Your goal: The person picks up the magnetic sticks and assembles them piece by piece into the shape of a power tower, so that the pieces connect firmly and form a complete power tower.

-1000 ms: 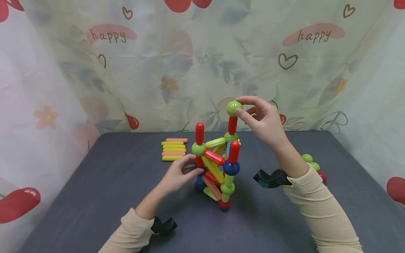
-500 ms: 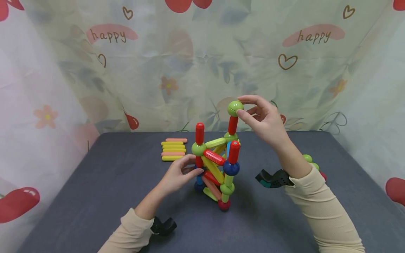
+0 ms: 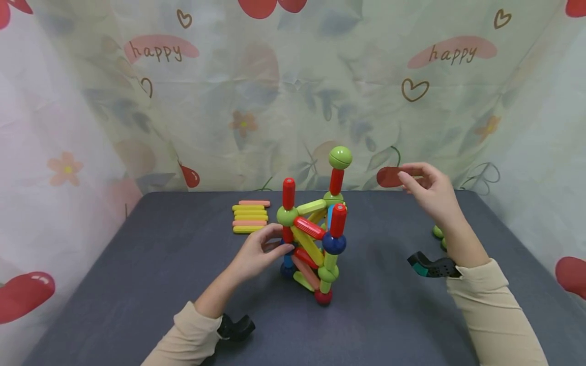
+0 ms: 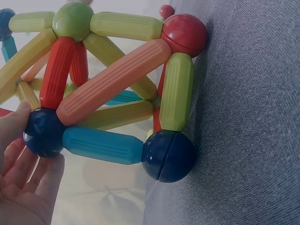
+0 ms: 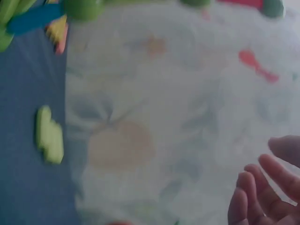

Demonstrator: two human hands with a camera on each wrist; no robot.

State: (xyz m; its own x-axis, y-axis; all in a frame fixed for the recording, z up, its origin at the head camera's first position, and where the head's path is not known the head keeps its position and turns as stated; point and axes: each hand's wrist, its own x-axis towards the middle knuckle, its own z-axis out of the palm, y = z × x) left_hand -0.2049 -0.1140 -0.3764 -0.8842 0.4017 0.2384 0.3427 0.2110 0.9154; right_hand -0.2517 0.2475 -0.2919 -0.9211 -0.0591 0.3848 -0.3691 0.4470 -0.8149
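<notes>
A tower of coloured sticks and balls (image 3: 310,241) stands on the dark table, its lower frame braced by slanting sticks. My left hand (image 3: 262,252) grips it on the left side; in the left wrist view the thumb and fingers pinch a dark blue ball (image 4: 44,132) at a joint. The highest point is a green ball (image 3: 340,157) on an upright red stick (image 3: 336,181). Two other upright red sticks, left (image 3: 289,193) and front (image 3: 338,220), have bare tops. To the right of the tower, apart from it, my right hand (image 3: 432,192) hangs in the air holding nothing, fingers loosely bent.
A row of yellow and pink sticks (image 3: 250,217) lies behind and left of the tower. Green balls (image 3: 438,232) lie at the right, partly hidden by the right forearm. Light green sticks (image 5: 49,136) show on the table in the right wrist view. A printed curtain (image 3: 293,101) hangs behind.
My right hand has let go of the top green ball and moved right and a little down. The ball stays on its red stick. My left hand keeps its hold.
</notes>
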